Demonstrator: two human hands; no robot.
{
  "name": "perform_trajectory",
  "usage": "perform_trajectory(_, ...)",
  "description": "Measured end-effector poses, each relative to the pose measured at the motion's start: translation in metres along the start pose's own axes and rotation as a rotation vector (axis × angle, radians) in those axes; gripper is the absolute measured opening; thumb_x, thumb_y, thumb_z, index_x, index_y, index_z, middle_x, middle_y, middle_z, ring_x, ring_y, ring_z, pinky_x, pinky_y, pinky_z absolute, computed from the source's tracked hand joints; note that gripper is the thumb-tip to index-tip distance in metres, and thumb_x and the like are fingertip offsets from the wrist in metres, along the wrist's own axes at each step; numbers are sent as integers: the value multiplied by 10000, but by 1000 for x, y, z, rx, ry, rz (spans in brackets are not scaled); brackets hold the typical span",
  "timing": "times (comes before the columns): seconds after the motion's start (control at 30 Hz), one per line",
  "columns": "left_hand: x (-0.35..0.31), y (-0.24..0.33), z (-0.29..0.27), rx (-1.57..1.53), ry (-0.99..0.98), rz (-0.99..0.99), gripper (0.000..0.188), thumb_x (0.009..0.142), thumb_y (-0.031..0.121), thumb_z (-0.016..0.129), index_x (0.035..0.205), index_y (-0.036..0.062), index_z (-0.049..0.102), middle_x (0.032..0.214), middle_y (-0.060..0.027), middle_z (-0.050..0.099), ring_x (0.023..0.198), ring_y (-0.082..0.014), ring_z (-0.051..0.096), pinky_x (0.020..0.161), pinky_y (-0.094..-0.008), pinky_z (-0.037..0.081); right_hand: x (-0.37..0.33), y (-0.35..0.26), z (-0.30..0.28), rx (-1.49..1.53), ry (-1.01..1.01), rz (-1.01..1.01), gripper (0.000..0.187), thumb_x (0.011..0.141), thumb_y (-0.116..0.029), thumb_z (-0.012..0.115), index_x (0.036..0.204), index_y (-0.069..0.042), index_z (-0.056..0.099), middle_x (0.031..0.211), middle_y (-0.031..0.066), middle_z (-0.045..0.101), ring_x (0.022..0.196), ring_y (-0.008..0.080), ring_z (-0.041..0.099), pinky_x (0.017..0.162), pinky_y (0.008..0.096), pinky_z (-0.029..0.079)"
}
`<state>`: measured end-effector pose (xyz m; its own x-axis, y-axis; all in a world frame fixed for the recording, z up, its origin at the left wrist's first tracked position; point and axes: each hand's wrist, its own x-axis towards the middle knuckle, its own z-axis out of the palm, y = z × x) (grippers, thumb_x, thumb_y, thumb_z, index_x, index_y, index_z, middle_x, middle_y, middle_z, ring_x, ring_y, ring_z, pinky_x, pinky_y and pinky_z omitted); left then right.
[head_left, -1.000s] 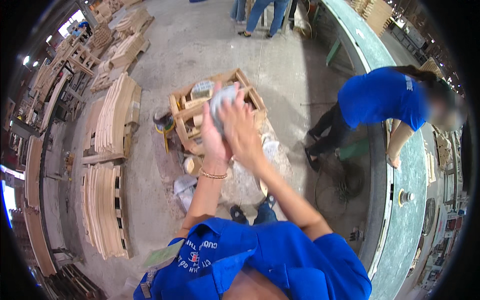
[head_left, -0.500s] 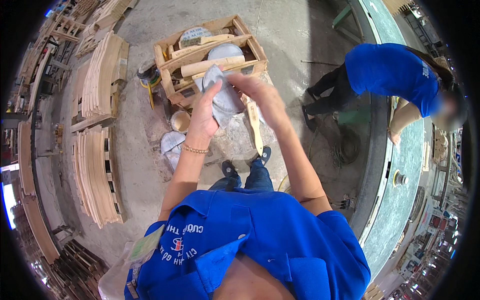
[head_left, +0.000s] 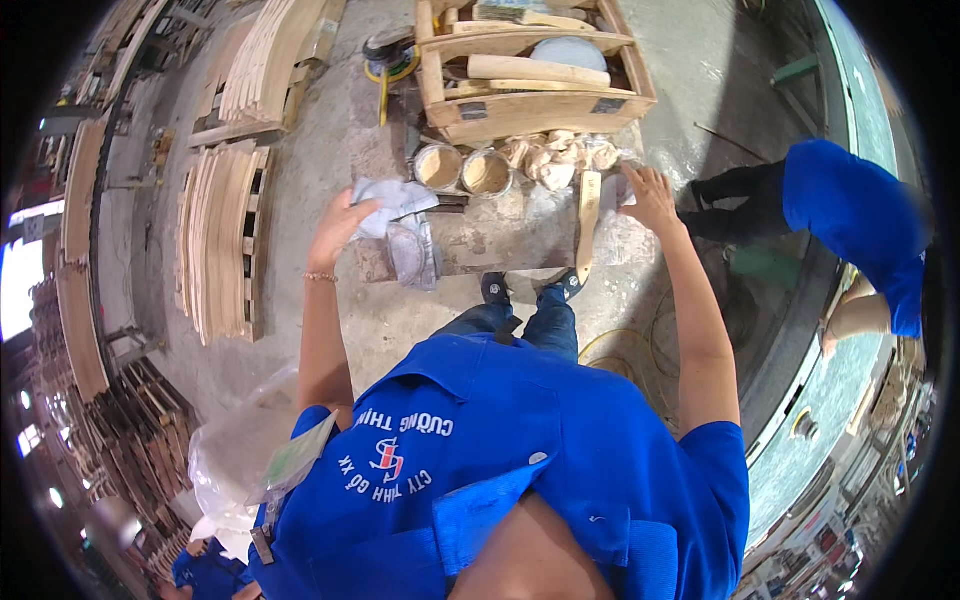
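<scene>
My left hand (head_left: pixel 343 226) is at the left end of a low worn board (head_left: pixel 500 232), its thumb and fingers closed on the edge of a light grey sheet (head_left: pixel 376 196) that looks like sandpaper. A rounded grey piece (head_left: pixel 408 252) hangs over the board's edge just below it. At the other end of the board, my right hand (head_left: pixel 654 200) has its fingers apart, beside a small grey flat piece (head_left: pixel 630 190). Left of that hand lies a brush's wooden handle (head_left: pixel 588 215). A narrow dark tool (head_left: pixel 450 203) lies next to the grey sheet.
Two tubs of tan paste (head_left: pixel 438 167) and a crumpled cream cloth (head_left: pixel 560 158) sit before a wooden crate (head_left: pixel 540 118) of tools. A sander (head_left: pixel 390 58) rests left of it. Stacked curved boards (head_left: pixel 222 240) stand left; a co-worker (head_left: pixel 850 200) leans over a long bench (head_left: pixel 790 450) at right.
My hands have parted: the left moved left and down to the grey sheets, the right moved right. The grey sheet no longer sits between them. The view has shifted, showing the tubs and cloth.
</scene>
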<state>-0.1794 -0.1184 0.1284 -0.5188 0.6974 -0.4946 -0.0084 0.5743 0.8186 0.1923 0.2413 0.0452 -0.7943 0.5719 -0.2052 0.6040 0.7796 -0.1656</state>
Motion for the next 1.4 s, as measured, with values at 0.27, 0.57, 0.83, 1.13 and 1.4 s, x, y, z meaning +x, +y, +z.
perform_trajectory(0.27,4,-63,19,172,2,139,399,850,230,671,1166,-4,600,1072,-86,652,975,-178,607,872,-318,461,10,-17,-9,-15,-45,-28,916,573,-231,860,1373,-244,413,1353,139,436,1306,351,378,1055,445,373)
perform_trajectory(0.57,-37,-105,117,667,625,-47,655,716,331,751,1240,15,515,1227,-221,508,1127,-355,480,970,-454,365,17,-19,-5,-39,-101,-117,781,615,-208,839,1302,-178,467,1429,146,396,1358,322,331,1063,435,372)
perform_trajectory(0.83,-41,-94,115,424,703,-187,1059,603,404,825,1414,16,265,1321,-211,467,1244,-339,452,1034,-445,356,23,-17,-7,0,-129,-276,672,580,-196,844,1147,-54,513,1153,156,563,1124,355,494,961,444,406)
perform_trajectory(1.13,-45,-87,101,304,579,-350,692,618,395,818,1083,-4,497,1178,-257,549,1102,-332,555,913,-407,457,34,-13,-5,-219,-182,-233,721,564,-292,873,1138,-41,516,1090,197,559,1065,380,520,897,474,431)
perform_trajectory(1.4,-35,-129,105,268,627,-145,911,759,380,656,1448,-37,230,1444,-235,376,1318,-351,405,1071,-434,352,34,-4,3,-105,-235,-95,789,645,-468,789,1251,-56,498,1125,207,626,1046,377,597,877,448,478)
